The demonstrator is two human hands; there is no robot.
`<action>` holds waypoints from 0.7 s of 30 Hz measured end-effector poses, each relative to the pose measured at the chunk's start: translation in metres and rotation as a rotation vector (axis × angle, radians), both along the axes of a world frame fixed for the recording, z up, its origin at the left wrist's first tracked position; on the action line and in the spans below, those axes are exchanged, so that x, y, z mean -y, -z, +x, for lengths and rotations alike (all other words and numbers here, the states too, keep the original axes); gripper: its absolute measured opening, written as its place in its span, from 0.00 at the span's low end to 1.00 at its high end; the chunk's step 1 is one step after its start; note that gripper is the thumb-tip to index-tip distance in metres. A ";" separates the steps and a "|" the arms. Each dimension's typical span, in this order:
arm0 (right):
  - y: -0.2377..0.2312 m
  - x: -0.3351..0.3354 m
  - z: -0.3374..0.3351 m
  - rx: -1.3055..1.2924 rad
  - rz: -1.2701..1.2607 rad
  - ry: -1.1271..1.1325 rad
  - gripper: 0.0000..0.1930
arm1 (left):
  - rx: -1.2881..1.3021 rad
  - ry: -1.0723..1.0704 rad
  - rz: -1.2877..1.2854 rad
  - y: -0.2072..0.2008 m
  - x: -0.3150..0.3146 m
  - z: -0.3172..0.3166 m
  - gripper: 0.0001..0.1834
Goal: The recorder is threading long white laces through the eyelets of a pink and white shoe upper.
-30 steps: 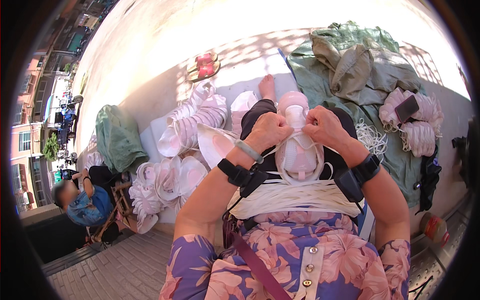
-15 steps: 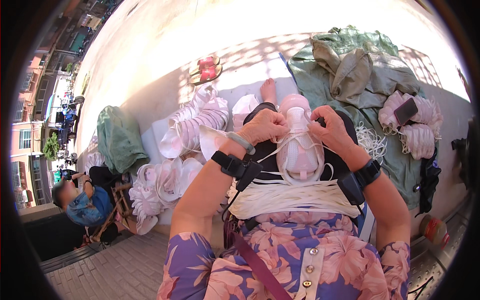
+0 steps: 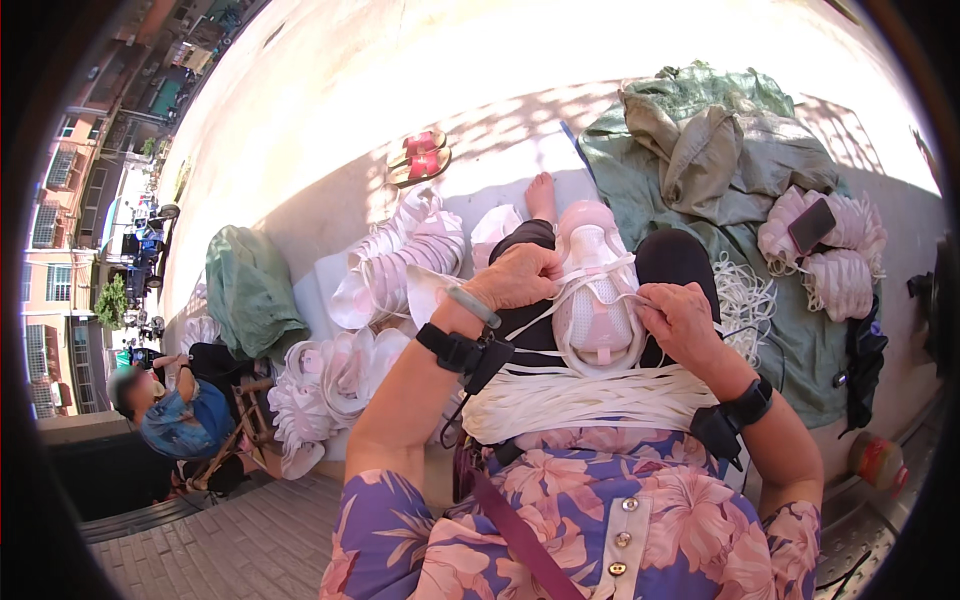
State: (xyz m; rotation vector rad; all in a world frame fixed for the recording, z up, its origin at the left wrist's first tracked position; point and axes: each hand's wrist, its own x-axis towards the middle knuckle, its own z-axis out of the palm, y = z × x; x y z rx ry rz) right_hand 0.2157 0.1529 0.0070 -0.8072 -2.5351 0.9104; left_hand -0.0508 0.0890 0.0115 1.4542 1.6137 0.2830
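Observation:
A pale pink and white sneaker upper (image 3: 599, 318) lies on my lap between my knees. White shoelace (image 3: 590, 273) crosses its upper part. At its left edge my left hand (image 3: 523, 276) is closed in a pinch on the lace. Lower down on the right side, my right hand (image 3: 684, 322) pinches a lace strand that runs from the shoe. A thick bundle of white laces (image 3: 590, 405) is spread across my lap, nearer to my body than the shoe.
Stacked shoe uppers (image 3: 405, 265) lie to the left, with more at the right under a phone (image 3: 811, 227). Loose laces (image 3: 742, 305) rest on a green cloth (image 3: 800, 360). Red sandals (image 3: 420, 158) stand ahead. A seated person (image 3: 185, 420) is at far left.
My right hand has moved down and to the right, away from the upper lacing, drawing a lace strand out. My left hand stays by the shoe's left edge. The whole view has shifted slightly.

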 end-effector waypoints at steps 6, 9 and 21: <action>-0.001 -0.005 0.005 -0.215 -0.238 0.044 0.03 | 0.759 -0.443 -0.087 -0.003 -0.008 0.005 0.05; -0.019 -0.002 0.011 -0.180 -0.212 -0.020 0.03 | 0.908 -0.399 -0.145 0.004 -0.008 0.008 0.08; -0.043 0.017 0.035 -0.034 0.208 -0.350 0.06 | 0.687 -0.509 -0.081 0.011 -0.010 0.021 0.15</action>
